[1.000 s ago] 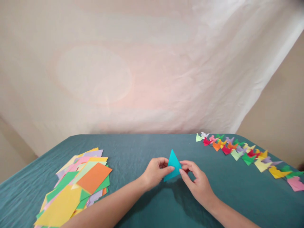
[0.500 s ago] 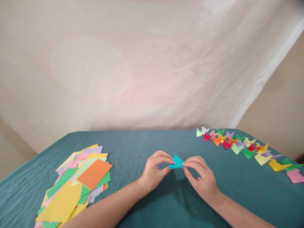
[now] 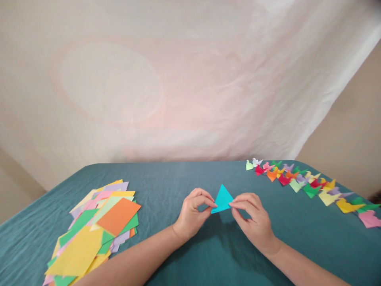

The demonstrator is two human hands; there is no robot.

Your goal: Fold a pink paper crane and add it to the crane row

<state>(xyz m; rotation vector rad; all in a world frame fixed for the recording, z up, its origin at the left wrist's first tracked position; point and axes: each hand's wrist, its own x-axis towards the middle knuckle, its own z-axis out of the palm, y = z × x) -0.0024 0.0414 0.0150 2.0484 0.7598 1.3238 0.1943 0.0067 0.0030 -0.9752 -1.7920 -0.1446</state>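
A small turquoise piece of folded paper point(image 3: 223, 199), triangular in outline with its tip pointing away from me, is held just above the table. My left hand point(image 3: 195, 210) pinches its left corner between thumb and fingers. At the right corner, my right hand point(image 3: 253, 216) grips it the same way. Both hands cast a shadow on the cloth below. The underside of the paper is hidden.
A dark teal cloth point(image 3: 166, 178) covers the table. On the left lies a loose pile of coloured paper sheets point(image 3: 119, 216). Several small folded paper birds point(image 3: 311, 190) stand in rows along the right edge. A pale fabric sheet point(image 3: 190, 87) hangs behind.
The turquoise paper has tilted up, so its triangular face shows larger and its tip sits higher. My right hand has shifted slightly to the right; both hands keep their hold.
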